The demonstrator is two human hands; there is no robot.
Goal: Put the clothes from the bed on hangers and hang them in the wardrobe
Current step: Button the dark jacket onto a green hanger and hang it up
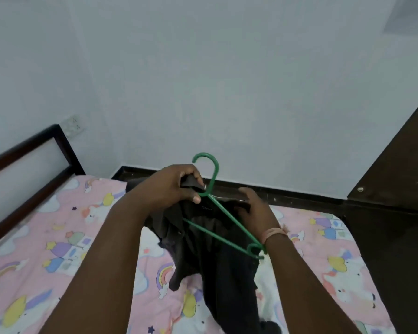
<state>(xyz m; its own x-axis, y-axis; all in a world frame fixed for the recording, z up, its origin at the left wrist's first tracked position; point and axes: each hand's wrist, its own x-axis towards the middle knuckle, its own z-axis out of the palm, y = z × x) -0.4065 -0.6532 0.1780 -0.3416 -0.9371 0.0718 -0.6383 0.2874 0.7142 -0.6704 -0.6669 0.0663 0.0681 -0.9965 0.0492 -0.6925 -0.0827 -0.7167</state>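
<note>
A green plastic hanger [211,179] is held above the bed [65,237], its hook pointing up and away. A black garment [217,261] hangs down from it onto the pink patterned sheet. My left hand [171,186] pinches the garment's collar against the hanger's neck. Gripping the dark cloth at the hanger's right arm is my right hand [253,210]. The hanger's left arm is hidden inside the cloth; its right end sticks out near my right wrist.
A dark bed frame headboard [29,162] runs along the left. A dark brown wardrobe or door panel [401,169] stands at the right. A plain white wall with a dark skirting lies behind the bed. A switch plate [73,125] sits on the left wall.
</note>
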